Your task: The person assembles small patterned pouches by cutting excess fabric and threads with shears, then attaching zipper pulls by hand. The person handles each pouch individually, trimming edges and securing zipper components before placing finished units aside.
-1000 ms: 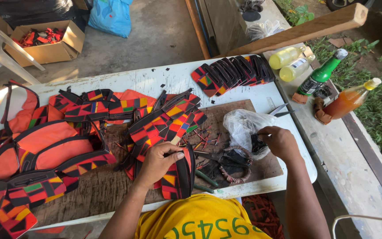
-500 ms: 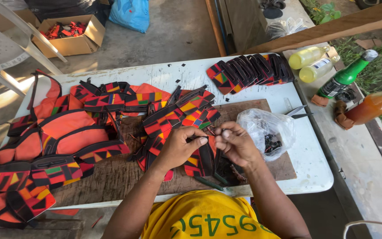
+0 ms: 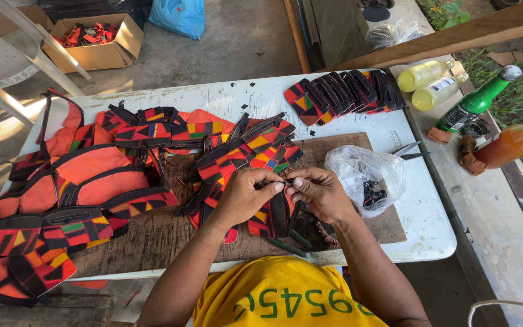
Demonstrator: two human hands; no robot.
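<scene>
Hands: left hand [image 3: 246, 197] and right hand [image 3: 319, 192] meet fingertip to fingertip at frame centre, both pinched narrow on a small dark piece [image 3: 287, 181] too tiny to identify.
Work piece: patterned strap item [image 3: 273, 213] lies under the hands on the wooden board [image 3: 152, 233], its lower part hidden by the wrists.
Hidden: contents of the clear plastic bag [image 3: 364, 175], right of the hands, read only as small dark bits.
Cut off: orange and patterned bags [image 3: 62, 200] run off the left edge of the frame.
Edges: white table [image 3: 431, 224] ends just right of the bag; scissors [image 3: 411, 151] lie near that edge.
Open room: bare tabletop shows right of centre, between the bag and the stacked pouches [image 3: 346, 94] in the upper middle.
Beyond: bottles [image 3: 455, 100] lie off the table at upper right.
</scene>
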